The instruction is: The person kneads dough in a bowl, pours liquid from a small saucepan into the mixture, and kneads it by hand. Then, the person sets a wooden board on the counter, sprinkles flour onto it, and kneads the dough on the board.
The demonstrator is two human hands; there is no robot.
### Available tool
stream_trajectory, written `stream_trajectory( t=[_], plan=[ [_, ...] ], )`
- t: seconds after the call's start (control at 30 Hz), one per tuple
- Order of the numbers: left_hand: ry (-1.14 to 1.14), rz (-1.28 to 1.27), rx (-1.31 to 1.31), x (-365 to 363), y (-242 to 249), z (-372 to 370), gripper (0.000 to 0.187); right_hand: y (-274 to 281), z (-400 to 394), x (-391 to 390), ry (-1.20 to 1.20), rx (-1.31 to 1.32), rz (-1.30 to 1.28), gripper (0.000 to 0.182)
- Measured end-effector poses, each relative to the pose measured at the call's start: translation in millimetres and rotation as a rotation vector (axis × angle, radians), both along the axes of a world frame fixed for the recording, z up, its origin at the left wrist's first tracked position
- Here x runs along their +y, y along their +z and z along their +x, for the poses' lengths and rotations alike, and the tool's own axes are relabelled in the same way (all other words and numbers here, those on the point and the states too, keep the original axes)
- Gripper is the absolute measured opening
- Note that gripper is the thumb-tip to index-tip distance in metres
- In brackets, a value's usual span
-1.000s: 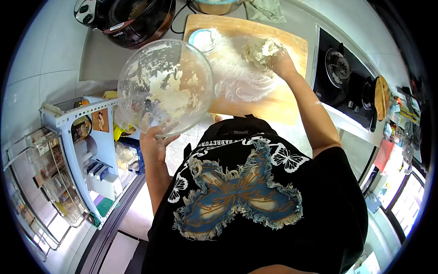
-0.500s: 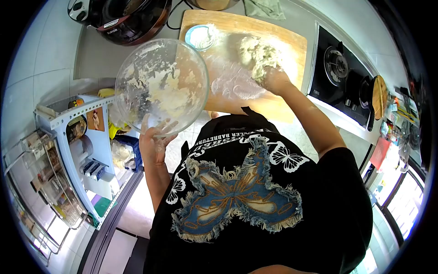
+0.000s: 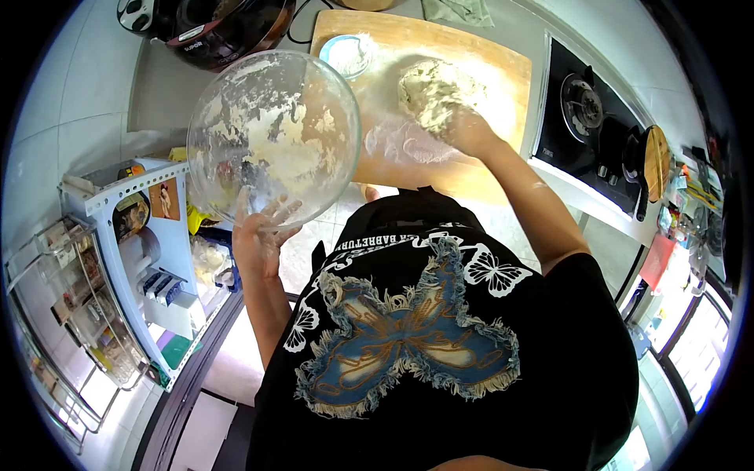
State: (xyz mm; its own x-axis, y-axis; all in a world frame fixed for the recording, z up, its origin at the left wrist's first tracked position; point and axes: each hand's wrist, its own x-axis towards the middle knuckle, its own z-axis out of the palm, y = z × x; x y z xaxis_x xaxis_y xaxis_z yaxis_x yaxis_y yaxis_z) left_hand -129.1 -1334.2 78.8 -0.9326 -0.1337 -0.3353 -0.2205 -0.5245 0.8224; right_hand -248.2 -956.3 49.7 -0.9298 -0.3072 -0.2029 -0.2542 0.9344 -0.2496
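Note:
My left hand (image 3: 265,235) grips the near rim of a large clear bowl (image 3: 271,169), fingers spread along its wall. The bowl is tilted, its wall streaked with pale dough scraps and flour. Over the wooden board (image 3: 503,86), my right hand (image 3: 473,135) has hold of the near right side of a rough, lumpy mass of dough (image 3: 440,88); its fingertips are blurred and partly sunk from sight. A floury patch (image 3: 408,143) whitens the board just left of that hand. A small blue-rimmed bowl of flour (image 3: 348,56) stands at the board's far left corner.
A dark cooker (image 3: 228,35) stands at the back left, and a green cloth (image 3: 458,11) lies behind the board. To the right is a black gas stove (image 3: 585,118) with a pan on it. A shelf rack (image 3: 141,204) stands on the left.
The dough has shifted left and looks rounder on the board, with my right hand still at it. My left hand has moved the clear bowl slightly left and away from me.

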Motion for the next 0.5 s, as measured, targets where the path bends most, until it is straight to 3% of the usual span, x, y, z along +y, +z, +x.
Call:
stream_trajectory(
  t=[0.07,0.17,0.27,0.37,0.5],
  plan=[
    [0.004,-0.013,0.001,-12.7,1.2,-6.2,0.075,-21.5,-11.7,13.7,0.081,0.213,0.137,0.04],
    [-0.007,0.025,0.002,-22.9,1.1,-12.7,0.074,35.0,1.8,-15.7,-0.059,0.237,0.165,0.045],
    [0.018,0.022,-0.015,3.2,-0.9,-2.4,0.075,-36.4,-16.2,29.1,0.096,0.286,0.205,0.051],
    [0.018,-0.09,-0.027,5.7,1.0,-4.3,0.077,-69.0,-45.7,41.8,0.047,0.053,0.144,0.06],
    [-0.011,-0.118,-0.013,5.7,6.7,-11.5,0.074,-3.2,-42.3,36.3,-0.082,-0.118,-0.262,0.047]
  ],
)
